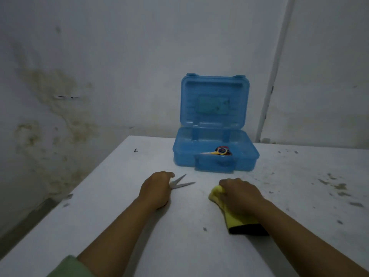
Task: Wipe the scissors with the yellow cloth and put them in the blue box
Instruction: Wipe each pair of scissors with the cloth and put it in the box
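My left hand (156, 189) grips the handles of a pair of scissors (182, 182) on the white table (119, 226). The two metal blades stick out spread apart, pointing right and away from me. My right hand (238, 193) is curled over the yellow cloth (216, 194), which lies on the table with a dark edge at its near end. The blue box (215, 156) stands open behind both hands, its lid upright. Inside it lies another pair of scissors (218, 151) with coloured handles.
The table's left edge runs diagonally from near left to far middle, with a drop to the floor beyond. A stained wall stands behind the box. Dark chips and scuffs (337, 185) mark the right side of the tabletop.
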